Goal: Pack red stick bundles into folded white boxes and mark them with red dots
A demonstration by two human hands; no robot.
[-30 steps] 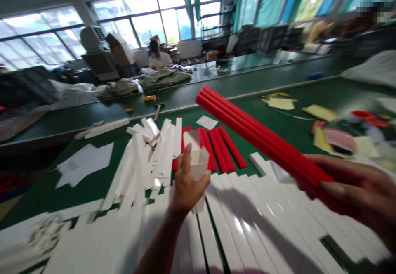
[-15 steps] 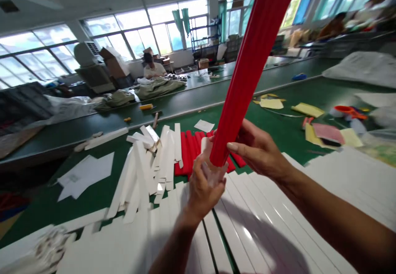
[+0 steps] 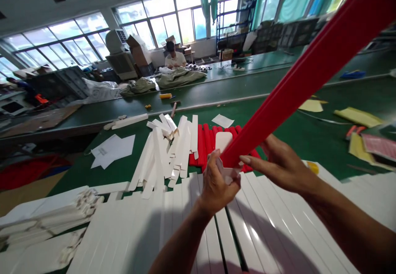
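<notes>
- Head view: I'm watching the left hand (image 3: 218,185) closing tightly around the lower end of a long, glossy, ribbed red bar (image 3: 297,88), with a small folded white card piece (image 3: 228,174) pressed between palm and bar.
- The right hand (image 3: 278,164) is hovering open just beside the bar's lower end, thumb and fingers spread. I can't tell whether its fingertips are touching the card.
- The bar is slanting from lower centre of the frame out past the upper right corner.
- Glossy white card strips (image 3: 269,224) are lying in rows beneath both hands. A loose heap of white strips (image 3: 163,158) and a row of short red bars (image 3: 201,150) are resting beyond them at centre, on a green work table (image 3: 309,142).
- With so much length levering out, I'm judging that a firm left grip matters most, with the card seated squarely against the bar's end.
</notes>
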